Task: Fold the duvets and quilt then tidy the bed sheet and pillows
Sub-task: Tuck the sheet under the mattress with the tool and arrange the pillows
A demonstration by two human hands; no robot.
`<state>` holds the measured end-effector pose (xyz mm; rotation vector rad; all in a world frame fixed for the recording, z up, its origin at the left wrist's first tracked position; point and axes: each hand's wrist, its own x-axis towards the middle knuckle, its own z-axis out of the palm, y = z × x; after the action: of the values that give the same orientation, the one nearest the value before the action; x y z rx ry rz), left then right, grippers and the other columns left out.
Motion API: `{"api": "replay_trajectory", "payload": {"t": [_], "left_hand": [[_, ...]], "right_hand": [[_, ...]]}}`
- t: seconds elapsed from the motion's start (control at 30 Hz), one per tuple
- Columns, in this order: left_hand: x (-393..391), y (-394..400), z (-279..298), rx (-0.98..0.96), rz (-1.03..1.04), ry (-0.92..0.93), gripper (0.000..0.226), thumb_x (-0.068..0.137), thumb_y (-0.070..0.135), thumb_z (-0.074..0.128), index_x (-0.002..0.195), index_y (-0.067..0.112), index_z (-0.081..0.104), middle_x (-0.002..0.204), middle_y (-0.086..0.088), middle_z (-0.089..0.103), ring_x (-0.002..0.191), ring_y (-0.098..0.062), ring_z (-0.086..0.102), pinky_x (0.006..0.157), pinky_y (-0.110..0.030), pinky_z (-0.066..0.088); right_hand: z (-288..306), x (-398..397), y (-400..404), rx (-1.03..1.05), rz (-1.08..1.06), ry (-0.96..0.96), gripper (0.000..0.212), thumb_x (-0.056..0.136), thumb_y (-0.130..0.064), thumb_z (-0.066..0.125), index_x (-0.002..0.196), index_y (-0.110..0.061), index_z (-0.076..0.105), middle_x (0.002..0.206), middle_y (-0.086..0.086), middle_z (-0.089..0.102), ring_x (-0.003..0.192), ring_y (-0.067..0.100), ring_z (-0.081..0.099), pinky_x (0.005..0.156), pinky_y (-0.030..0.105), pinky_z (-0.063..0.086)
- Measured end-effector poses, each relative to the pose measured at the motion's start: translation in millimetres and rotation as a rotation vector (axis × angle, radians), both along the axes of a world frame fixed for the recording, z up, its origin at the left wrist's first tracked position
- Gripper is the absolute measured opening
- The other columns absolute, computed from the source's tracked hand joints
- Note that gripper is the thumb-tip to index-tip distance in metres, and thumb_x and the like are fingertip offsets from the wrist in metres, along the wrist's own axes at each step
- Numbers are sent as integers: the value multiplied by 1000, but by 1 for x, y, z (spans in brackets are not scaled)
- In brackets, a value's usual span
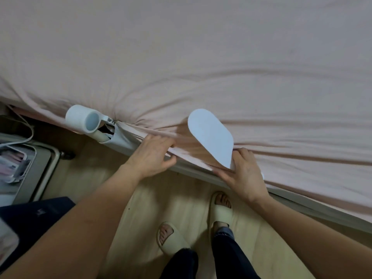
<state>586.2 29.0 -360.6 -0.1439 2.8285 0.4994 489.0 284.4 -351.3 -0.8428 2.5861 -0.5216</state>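
A pale pink bed sheet point(201, 57) covers the mattress and fills the upper view, with creases running toward its near edge. My left hand point(151, 156) grips the sheet's edge at the bed's side, fingers curled round the fabric. My right hand point(244, 174) holds the lower end of a flat white paddle-shaped tool point(211, 135), which stands up from the gap between mattress and bed frame point(193, 170). No duvets, quilt or pillows are in view.
A white cylinder point(82, 119) is fixed at the bed's edge, left of my hands. A pale trolley with a white basket point(18, 160) and a cable stands on the left. My feet in beige slippers point(219, 208) stand on light wood floor.
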Motion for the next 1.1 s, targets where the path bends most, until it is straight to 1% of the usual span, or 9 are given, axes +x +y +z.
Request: {"api": "replay_trajectory", "payload": {"t": [0.07, 0.23, 0.37, 0.5, 0.6, 0.73, 0.83, 0.97, 1.1], "left_hand": [[-2, -5, -3, -24, -57, -24, 43, 76, 47, 49, 102, 18, 65, 100, 0, 67, 97, -23, 60, 87, -36, 38], [-1, -7, -9, -120, -116, 78, 14, 72, 14, 71, 86, 13, 73, 95, -4, 66, 86, -30, 62, 75, -38, 49], [3, 0, -10, -78, -113, 5, 42, 79, 30, 35, 83, 17, 74, 83, -1, 73, 77, -27, 67, 72, -35, 52], [-7, 0, -9, -41, -104, -75, 58, 83, 37, 18, 105, 26, 71, 103, 3, 72, 98, -25, 63, 85, -36, 44], [-8, -1, -12, 3, -119, -19, 50, 86, 33, 25, 109, 25, 69, 107, 4, 69, 99, -24, 63, 84, -36, 46], [9, -8, -16, -8, -197, 160, 33, 86, 23, 37, 91, 15, 68, 93, -4, 69, 83, -27, 65, 71, -35, 51], [2, -2, -4, 77, -54, 47, 18, 90, 15, 38, 89, 15, 56, 77, -12, 64, 73, -35, 58, 68, -38, 45], [-25, 3, 16, 62, -80, -165, 20, 94, 32, 36, 101, 18, 49, 91, -4, 64, 86, -30, 58, 82, -37, 38], [-33, 7, 23, 71, -142, -300, 22, 81, 29, 55, 101, 19, 58, 107, -5, 65, 100, -27, 58, 82, -33, 44]], "right_hand": [[-8, 0, 4, 75, 76, 58, 46, 62, -13, 82, 101, -6, 59, 101, 8, 55, 94, 28, 51, 72, 33, 42], [-2, -15, 16, 76, 213, 161, 44, 46, 17, 64, 83, -5, 55, 75, 10, 54, 58, 30, 53, 50, 25, 26], [-2, -19, 31, 181, 516, 123, 37, 61, 10, 61, 95, -7, 58, 83, 8, 57, 59, 28, 58, 42, 28, 38], [-9, -30, 29, 405, 572, 46, 37, 85, -9, 48, 121, -8, 53, 118, 10, 51, 88, 35, 61, 60, 36, 37], [-9, -32, 32, 418, 566, 18, 33, 84, -15, 54, 115, -7, 57, 116, 12, 55, 83, 37, 62, 60, 37, 42], [-6, -34, 30, 308, 540, -123, 42, 78, -19, 45, 115, -13, 64, 122, 2, 61, 103, 28, 62, 76, 30, 46], [5, -46, 25, 296, 626, 18, 33, 77, -13, 45, 103, -11, 66, 109, 2, 62, 88, 31, 64, 67, 30, 44], [20, -57, 26, 232, 686, -12, 37, 69, -7, 34, 88, -4, 66, 90, 11, 61, 65, 29, 61, 55, 29, 48], [37, -56, 27, 316, 700, -53, 40, 87, -22, 40, 122, -7, 52, 114, 10, 52, 79, 36, 61, 66, 36, 43]]}}
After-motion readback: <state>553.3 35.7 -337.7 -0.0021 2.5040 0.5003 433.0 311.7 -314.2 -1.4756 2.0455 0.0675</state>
